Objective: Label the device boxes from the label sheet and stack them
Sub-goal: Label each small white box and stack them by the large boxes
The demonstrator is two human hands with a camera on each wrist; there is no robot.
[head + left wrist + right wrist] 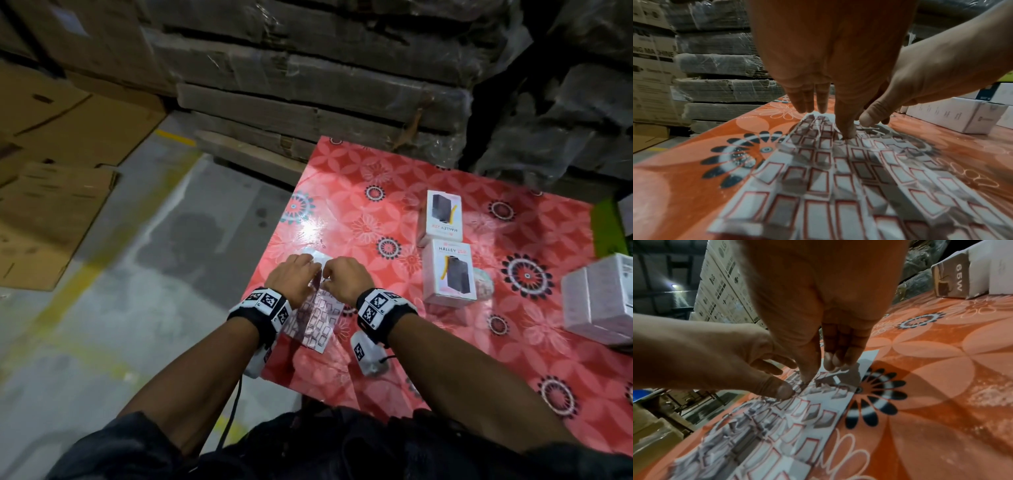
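A white label sheet with red-bordered labels lies at the left edge of the red floral table. My left hand presses it down with straight fingers; its thumb pushes on the middle of the sheet. Right beside it, my right hand has thumb and fingers curled, pinching the edge of a label on the sheet. Two white device boxes lie flat, one behind the other, to the right.
More white boxes stand at the table's right edge, with a brown and white 65W box among them. Wrapped cardboard stacks rise behind the table. Flattened cartons lie on the grey floor to the left.
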